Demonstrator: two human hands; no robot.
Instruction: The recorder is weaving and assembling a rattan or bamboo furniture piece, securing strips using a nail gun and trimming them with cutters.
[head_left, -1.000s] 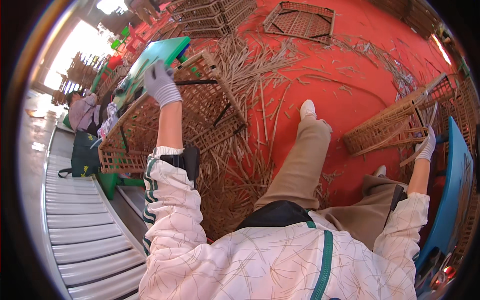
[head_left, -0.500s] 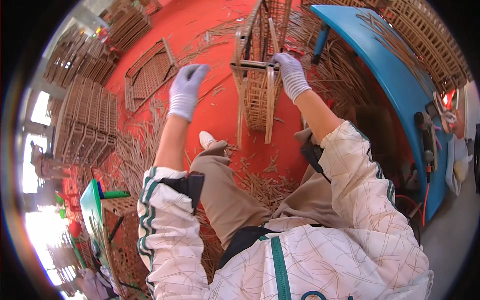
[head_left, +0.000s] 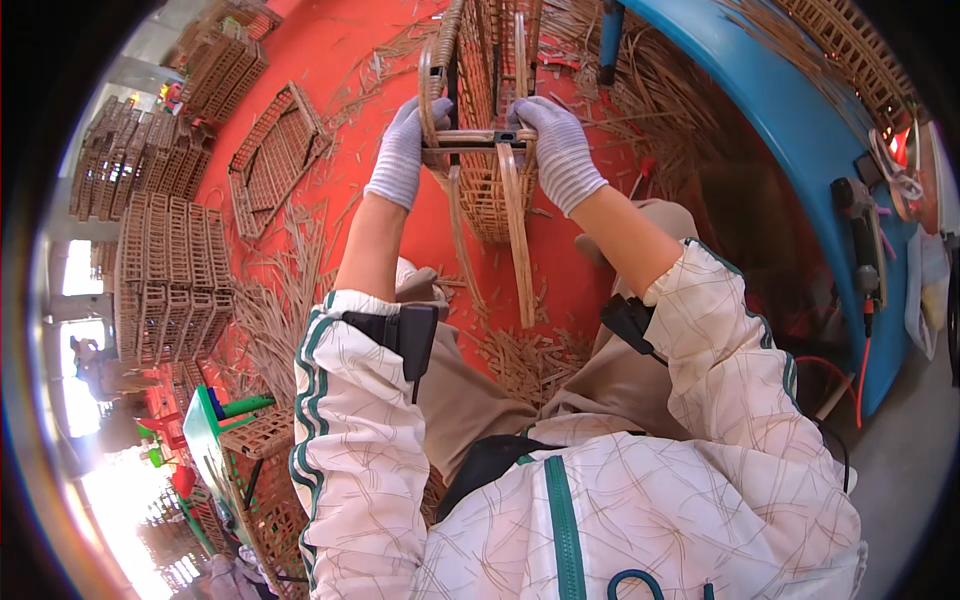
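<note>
Between my hands stands a brown woven wicker frame (head_left: 484,195) with dark bars, its near end toward me. My left hand (head_left: 402,150), in a light striped glove, is closed round the left upright at that end. At the opposite corner my right hand (head_left: 560,150), gloved the same way, grips with thumb and fingers curled in. A dark crossbar (head_left: 475,139) runs from one hand to the other. Two flat pale strips hang from this end, one of them a longer strip (head_left: 517,250) looped over the crossbar. Parts of the fingertips are hidden behind the frame.
A blue table (head_left: 780,130) curves along the right, with a dark hand tool (head_left: 858,235) on a red cord at its edge. Another woven panel (head_left: 278,160) lies on the red floor. Stacked wicker pieces (head_left: 172,285) stand left, and cane scraps (head_left: 285,290) litter the floor.
My left hand has moved right from free air and taken hold of the wicker frame's left side. The frame has shifted slightly left and nearer the top, with my right hand still on it.
</note>
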